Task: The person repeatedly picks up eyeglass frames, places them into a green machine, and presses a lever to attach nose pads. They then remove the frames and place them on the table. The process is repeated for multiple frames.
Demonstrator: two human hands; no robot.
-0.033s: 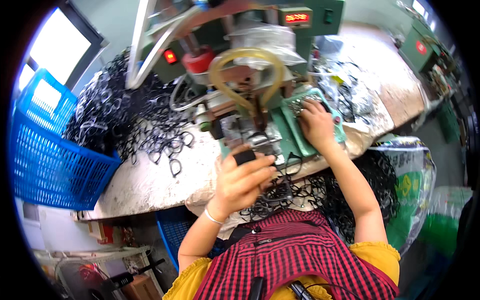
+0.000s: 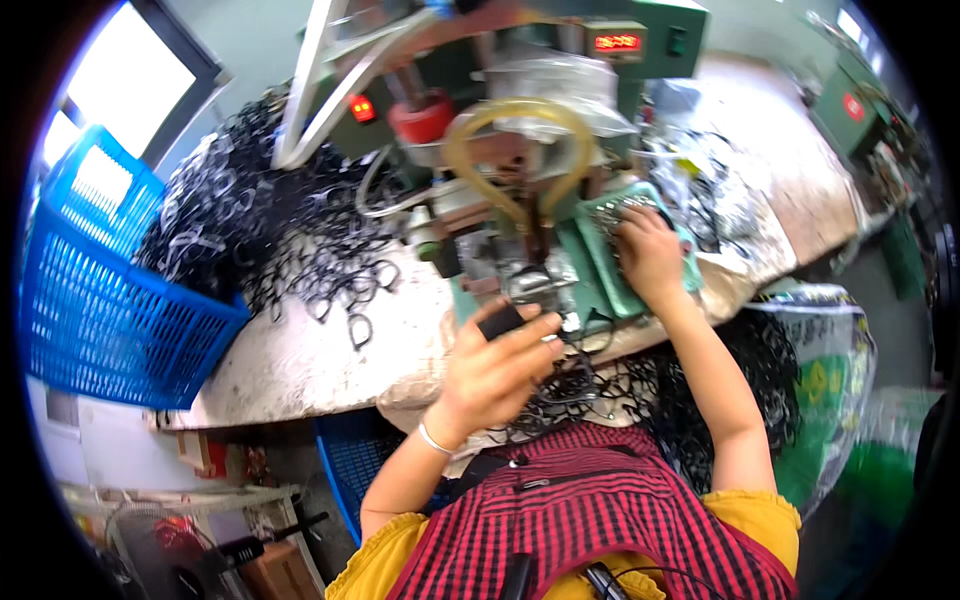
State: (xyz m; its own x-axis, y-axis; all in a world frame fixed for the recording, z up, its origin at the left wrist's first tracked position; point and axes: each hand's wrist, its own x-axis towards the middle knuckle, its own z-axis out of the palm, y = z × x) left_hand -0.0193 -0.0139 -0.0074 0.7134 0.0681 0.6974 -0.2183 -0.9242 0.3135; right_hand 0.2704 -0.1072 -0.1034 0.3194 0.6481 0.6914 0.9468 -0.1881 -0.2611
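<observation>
My left hand (image 2: pixel 493 375) is raised just in front of the green bench machine (image 2: pixel 535 215), its fingers bent and close together below the metal working point. A black band (image 2: pixel 500 321) wraps one finger. Whatever these fingers hold is hidden behind them; a thin black loop (image 2: pixel 598 333) shows just beside. My right hand (image 2: pixel 652 258) reaches into a light green tray (image 2: pixel 625 298) at the machine's right. Its curled fingertips touch small shiny metal pieces (image 2: pixel 610 215), and I cannot make out a single piece between them.
A heap of black loop-shaped pieces (image 2: pixel 225 210) lies at the left, beside a tilted blue basket (image 2: pixel 130 320). More black pieces (image 2: pixel 745 385) gather near my lap, next to a clear-and-green sack (image 2: pixel 825 375). A curved yellowish tube (image 2: pixel 455 150) and a red knob (image 2: pixel 420 118) stand over the work spot.
The whole scene has shifted slightly to the right in the picture. Both hands keep nearly the same places, the left at the machine and the right in the tray.
</observation>
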